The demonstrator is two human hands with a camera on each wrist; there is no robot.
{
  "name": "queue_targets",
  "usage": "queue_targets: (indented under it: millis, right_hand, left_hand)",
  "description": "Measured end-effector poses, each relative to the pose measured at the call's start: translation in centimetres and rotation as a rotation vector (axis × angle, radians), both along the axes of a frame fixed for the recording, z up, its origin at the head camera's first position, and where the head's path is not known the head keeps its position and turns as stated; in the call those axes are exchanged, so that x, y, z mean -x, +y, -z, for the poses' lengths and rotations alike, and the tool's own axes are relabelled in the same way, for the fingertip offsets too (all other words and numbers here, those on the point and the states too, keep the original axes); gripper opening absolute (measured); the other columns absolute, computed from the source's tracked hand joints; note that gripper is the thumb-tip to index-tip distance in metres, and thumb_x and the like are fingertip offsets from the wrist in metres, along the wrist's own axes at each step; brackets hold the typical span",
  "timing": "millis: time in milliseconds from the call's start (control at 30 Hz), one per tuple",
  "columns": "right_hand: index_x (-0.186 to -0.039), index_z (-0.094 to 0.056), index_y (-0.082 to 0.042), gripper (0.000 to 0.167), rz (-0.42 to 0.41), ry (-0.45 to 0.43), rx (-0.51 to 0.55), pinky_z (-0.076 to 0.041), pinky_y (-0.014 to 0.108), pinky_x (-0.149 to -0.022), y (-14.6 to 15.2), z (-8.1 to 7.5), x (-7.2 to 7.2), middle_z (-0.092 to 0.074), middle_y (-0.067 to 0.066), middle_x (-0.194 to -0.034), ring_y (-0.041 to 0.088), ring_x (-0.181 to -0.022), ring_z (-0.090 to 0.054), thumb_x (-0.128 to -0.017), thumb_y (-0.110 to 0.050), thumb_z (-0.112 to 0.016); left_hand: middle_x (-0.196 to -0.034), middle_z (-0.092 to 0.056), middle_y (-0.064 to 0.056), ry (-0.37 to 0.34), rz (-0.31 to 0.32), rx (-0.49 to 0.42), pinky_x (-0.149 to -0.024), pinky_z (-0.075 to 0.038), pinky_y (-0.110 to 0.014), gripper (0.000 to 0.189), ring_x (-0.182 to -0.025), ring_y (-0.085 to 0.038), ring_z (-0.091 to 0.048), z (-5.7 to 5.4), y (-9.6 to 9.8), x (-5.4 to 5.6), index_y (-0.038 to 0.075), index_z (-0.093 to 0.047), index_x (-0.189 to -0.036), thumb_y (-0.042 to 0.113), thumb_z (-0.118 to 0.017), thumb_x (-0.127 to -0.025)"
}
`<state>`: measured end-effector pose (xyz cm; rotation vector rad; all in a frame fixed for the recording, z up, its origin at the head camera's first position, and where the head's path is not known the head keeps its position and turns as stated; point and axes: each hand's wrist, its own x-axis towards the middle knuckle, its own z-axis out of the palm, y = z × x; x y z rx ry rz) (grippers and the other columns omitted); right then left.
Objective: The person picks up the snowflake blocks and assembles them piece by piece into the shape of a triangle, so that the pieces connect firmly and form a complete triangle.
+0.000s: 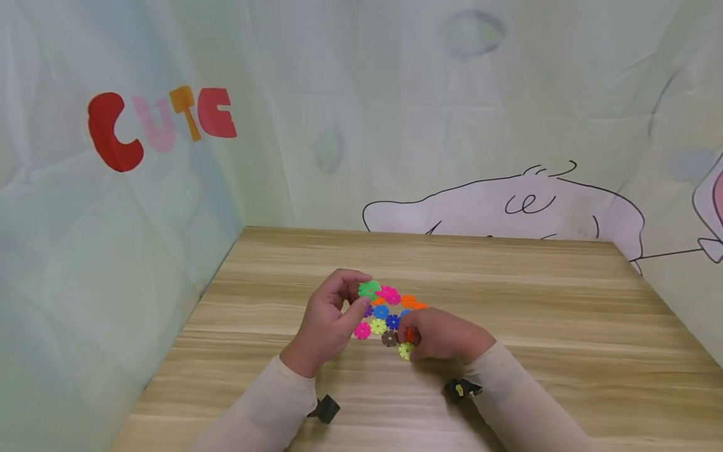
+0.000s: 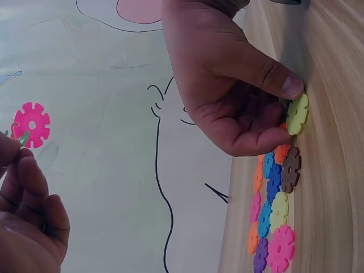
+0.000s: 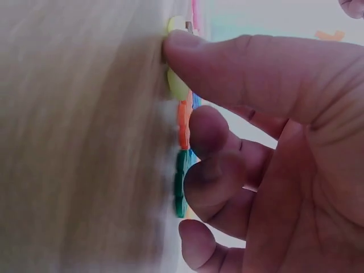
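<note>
My left hand [image 1: 329, 319] pinches a green notched plastic disc [image 1: 369, 289] between thumb and fingers above the far left of the group. A pink notched disc [image 2: 32, 125] shows right beside the green one in the left wrist view; whether the two are joined I cannot tell. At the near right end of the rows, my right hand [image 1: 443, 334] has thumb and index finger on the edges of a yellow notched disc [image 1: 405, 351]. Next to it lies a brown disc [image 1: 390, 338]. An orange-red disc [image 3: 183, 125] and a dark green disc [image 3: 181, 183] are partly behind the right fingers.
More notched discs lie flat in rows on the wooden table [image 1: 254, 301], among them a pink disc [image 1: 362, 330], a dark blue disc [image 1: 393, 322] and an orange disc [image 1: 408, 301]. Pale printed curtains [image 1: 316, 125] stand along the table's left and far edges.
</note>
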<state>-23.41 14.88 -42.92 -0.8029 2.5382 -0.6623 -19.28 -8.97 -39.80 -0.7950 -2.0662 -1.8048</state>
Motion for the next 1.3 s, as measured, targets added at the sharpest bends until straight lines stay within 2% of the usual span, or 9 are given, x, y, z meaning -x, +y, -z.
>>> queue_targets:
  millis: [200,400,500,633,800,900,1033,1167,1300]
  right_hand:
    - [-0.087,-0.063,-0.019,0.031,0.004,-0.018,0.013,-0.045,0.031,-0.069,-0.1,0.0,-0.2,-0.056,-0.003,-0.079,0.015,-0.078,-0.053,-0.078,0.002,-0.085]
    - [-0.09,-0.063,-0.021,0.027,0.023,-0.068,0.072,-0.048,0.033,-0.072,0.4,-0.4,0.0,-0.058,-0.004,-0.081,0.017,-0.08,-0.056,-0.084,-0.002,-0.082]
    - [-0.097,-0.066,-0.021,0.022,0.042,-0.073,0.178,-0.049,0.033,-0.068,0.8,-0.9,0.2,-0.06,-0.002,-0.081,0.017,-0.075,-0.056,-0.089,-0.007,-0.081]
    - [-0.107,-0.068,-0.016,0.018,0.078,-0.042,0.382,-0.048,0.027,-0.061,1.3,-2.0,0.1,-0.06,-0.001,-0.077,0.014,-0.068,-0.053,-0.093,-0.01,-0.079]
    - [-0.114,-0.069,-0.009,0.02,0.146,0.079,0.655,-0.048,0.024,-0.057,1.3,-3.8,-0.8,-0.061,0.003,-0.08,0.015,-0.065,-0.054,-0.095,-0.005,-0.076]
    - [-0.117,-0.068,-0.006,0.023,0.165,0.151,0.763,-0.051,0.025,-0.058,1.1,-4.5,-1.3,-0.062,0.006,-0.082,0.017,-0.066,-0.056,-0.096,0.0,-0.074]
    - [-0.121,-0.067,-0.006,0.028,0.174,0.196,0.813,-0.053,0.025,-0.061,0.9,-4.9,-1.8,-0.062,0.008,-0.085,0.019,-0.069,-0.058,-0.095,0.003,-0.073]
    - [-0.124,-0.068,-0.007,0.03,0.182,0.202,0.813,-0.053,0.025,-0.062,0.7,-4.9,-2.0,-0.061,0.009,-0.088,0.021,-0.07,-0.057,-0.096,0.001,-0.072]
    - [-0.124,-0.069,-0.007,0.029,0.179,0.218,0.805,-0.054,0.025,-0.062,0.5,-4.7,-2.1,-0.06,0.008,-0.088,0.021,-0.071,-0.057,-0.097,0.0,-0.072]
  left_hand:
    - [-0.091,-0.06,-0.011,-0.004,0.003,-0.006,-0.073,-0.055,-0.024,0.03,-0.08,-0.017,-0.059,0.1,-0.1,0.1,0.003,-0.063,-0.125,-0.008,-0.063,-0.097]
    - [-0.092,-0.059,-0.01,-0.019,-0.011,-0.011,-0.073,-0.054,-0.023,0.03,-0.08,-0.017,-0.057,0.2,-0.1,0.2,0.0,-0.061,-0.126,-0.008,-0.064,-0.097]
    - [-0.091,-0.058,-0.011,-0.021,-0.01,-0.021,-0.073,-0.054,-0.024,0.03,-0.079,-0.017,-0.058,0.2,-0.2,0.2,0.001,-0.062,-0.126,-0.008,-0.063,-0.097]
    - [-0.09,-0.058,-0.01,-0.024,-0.012,-0.025,-0.074,-0.054,-0.024,0.03,-0.079,-0.017,-0.057,0.1,-0.2,0.3,0.003,-0.062,-0.125,-0.008,-0.063,-0.097]
    - [-0.092,-0.058,-0.01,-0.029,-0.018,-0.014,-0.073,-0.054,-0.024,0.03,-0.08,-0.018,-0.057,0.2,-0.3,0.3,0.002,-0.061,-0.126,-0.007,-0.063,-0.097]
    - [-0.092,-0.058,-0.01,-0.031,-0.021,-0.009,-0.072,-0.054,-0.024,0.031,-0.08,-0.018,-0.058,0.2,-0.3,0.3,0.005,-0.062,-0.126,-0.007,-0.063,-0.098]
    - [-0.093,-0.058,-0.009,-0.033,-0.021,-0.01,-0.072,-0.054,-0.023,0.032,-0.08,-0.018,-0.058,0.1,-0.3,0.3,0.006,-0.062,-0.126,-0.007,-0.063,-0.097]
    - [-0.093,-0.058,-0.01,-0.036,-0.012,-0.021,-0.072,-0.055,-0.023,0.031,-0.08,-0.02,-0.058,0.1,-0.3,0.3,0.001,-0.061,-0.126,-0.008,-0.063,-0.097]
    - [-0.095,-0.059,-0.012,-0.039,-0.006,-0.019,-0.074,-0.055,-0.022,0.03,-0.082,-0.02,-0.058,0.1,-0.2,0.3,0.002,-0.062,-0.126,-0.007,-0.064,-0.097]
